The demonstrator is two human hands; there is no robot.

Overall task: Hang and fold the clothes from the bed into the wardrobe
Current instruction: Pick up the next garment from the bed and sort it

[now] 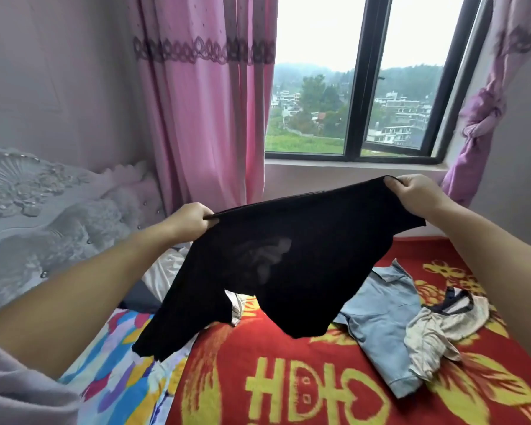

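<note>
Progress: early | left hand (188, 220) and right hand (413, 194) pinch black shirt (292, 256) spread above bed (288, 378) | blue shirt (380, 320), beige garment (436, 338) unsorted | wardrobe unseen

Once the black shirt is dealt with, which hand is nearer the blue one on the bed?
Probably the right hand. The light blue shirt lies on the red blanket below that side; the left hand is across the black shirt.

Black garment (288, 265) hides part of bed's red blanket (288, 378) & white cloth (166, 271) behind it; faint print on garment too dim to read; both forearms cut off by frame edges.
</note>
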